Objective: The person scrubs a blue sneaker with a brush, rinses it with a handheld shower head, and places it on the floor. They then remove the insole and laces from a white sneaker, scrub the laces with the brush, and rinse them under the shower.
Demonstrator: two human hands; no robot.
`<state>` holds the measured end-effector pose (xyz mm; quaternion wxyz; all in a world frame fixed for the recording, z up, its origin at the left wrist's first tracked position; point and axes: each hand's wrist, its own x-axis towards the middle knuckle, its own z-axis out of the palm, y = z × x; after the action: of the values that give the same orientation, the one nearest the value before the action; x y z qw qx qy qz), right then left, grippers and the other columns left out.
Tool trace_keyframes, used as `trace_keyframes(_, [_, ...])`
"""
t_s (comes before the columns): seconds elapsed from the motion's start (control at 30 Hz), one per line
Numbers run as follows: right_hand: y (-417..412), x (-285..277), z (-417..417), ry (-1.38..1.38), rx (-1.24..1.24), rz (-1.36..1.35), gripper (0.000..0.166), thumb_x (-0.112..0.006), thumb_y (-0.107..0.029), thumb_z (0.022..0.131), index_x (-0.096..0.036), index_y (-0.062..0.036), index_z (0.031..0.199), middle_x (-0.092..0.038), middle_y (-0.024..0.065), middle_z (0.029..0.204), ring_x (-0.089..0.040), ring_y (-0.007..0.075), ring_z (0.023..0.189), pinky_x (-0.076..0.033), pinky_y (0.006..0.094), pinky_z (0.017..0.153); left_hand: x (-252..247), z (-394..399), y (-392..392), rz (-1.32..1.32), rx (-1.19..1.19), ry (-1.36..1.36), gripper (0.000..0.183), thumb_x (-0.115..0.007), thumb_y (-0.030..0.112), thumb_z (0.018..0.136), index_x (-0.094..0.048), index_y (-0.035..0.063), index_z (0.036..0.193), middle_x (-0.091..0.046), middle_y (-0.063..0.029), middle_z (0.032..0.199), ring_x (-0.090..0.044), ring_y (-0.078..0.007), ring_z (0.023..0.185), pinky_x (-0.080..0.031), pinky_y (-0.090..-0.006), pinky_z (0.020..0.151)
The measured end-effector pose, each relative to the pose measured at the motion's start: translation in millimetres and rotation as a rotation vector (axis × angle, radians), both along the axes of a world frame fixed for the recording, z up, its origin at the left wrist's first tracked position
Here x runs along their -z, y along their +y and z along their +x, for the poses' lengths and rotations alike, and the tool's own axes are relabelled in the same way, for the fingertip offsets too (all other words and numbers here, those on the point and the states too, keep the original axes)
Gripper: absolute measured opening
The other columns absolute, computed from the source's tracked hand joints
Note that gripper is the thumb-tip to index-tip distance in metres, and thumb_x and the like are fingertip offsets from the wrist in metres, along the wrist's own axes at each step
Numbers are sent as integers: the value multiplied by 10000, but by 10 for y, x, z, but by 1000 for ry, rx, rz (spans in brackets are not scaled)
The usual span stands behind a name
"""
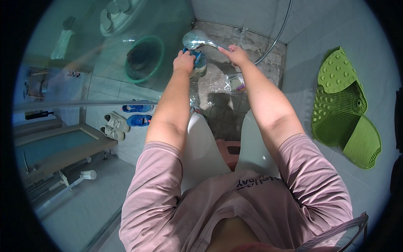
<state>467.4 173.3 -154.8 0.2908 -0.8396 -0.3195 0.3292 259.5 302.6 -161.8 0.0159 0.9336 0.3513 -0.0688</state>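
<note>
My right hand (236, 55) grips the handle of a chrome shower head (195, 39), whose round head points left over a shoe. In my left hand (183, 62) is a blue shoe (199, 60) with a pale sole, held just below the shower head. My fingers cover part of its upper. Around it, the floor (217, 67) is wet and shines in the light. Just below my right hand lies a clear plastic bag (235, 83) with something pale and something purple in it.
A metal shower hose (280, 34) curves along the wall to the right. Blue shoes (138, 120) and pale sneakers (115, 125) stand at left, beyond the glass edge. A green basin (162, 56) with dark contents shows through the glass. A green bumpy mat (333, 123) hangs on the right wall. Between my legs is a pink stool (227, 151).
</note>
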Motion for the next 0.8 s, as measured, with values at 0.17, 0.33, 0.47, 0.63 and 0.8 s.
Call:
trace_keyframes(0.17, [69, 230, 67, 49, 11, -17, 867, -649, -701, 721, -568, -17, 1248, -630, 173, 1176, -609, 306, 1082, -466, 363, 908, 29, 41, 28, -1, 13, -43, 294, -719, 197, 763, -677, 226, 1053, -569, -3, 1192, -507, -285, 1159, -524, -394, 878])
trace_keyframes(0.33, [87, 185, -18, 11, 51, 41, 842, -641, -694, 731, -582, -13, 1222, -621, 173, 1196, -588, 322, 1116, -453, 373, 940, 20, -61, 45, 26, 17, -33, 250, -707, 192, 770, -680, 209, 1018, -572, 4, 1145, -501, -278, 1164, -528, -392, 869])
trace_keyframes(0.47, [75, 281, 113, -62, 96, 157, 839, -673, -666, 733, -576, 17, 1211, -644, 180, 1105, -622, 279, 1014, -466, 355, 887, 0, 18, -8, 108, 142, -58, 186, -624, 170, 816, -681, 210, 988, -567, 9, 1102, -506, -240, 1150, -543, -374, 822])
trace_keyframes(0.63, [22, -162, 9, -395, 155, 91, 718, -647, -672, 739, -640, -75, 1137, -678, 166, 1024, -622, 330, 979, -466, 400, 871, -32, -157, -28, 252, 405, -73, 190, -552, 146, 820, -670, 214, 953, -555, 8, 1022, -517, -202, 1126, -562, -334, 705])
trace_keyframes(0.8, [-119, -360, 328, -582, 110, 110, 664, -640, -671, 740, -667, -112, 1096, -692, 153, 973, -617, 340, 938, -452, 422, 873, 105, -433, -107, 297, 357, -230, 136, -579, 154, 785, -643, 207, 893, -549, -1, 991, -525, -210, 1098, -556, -341, 660])
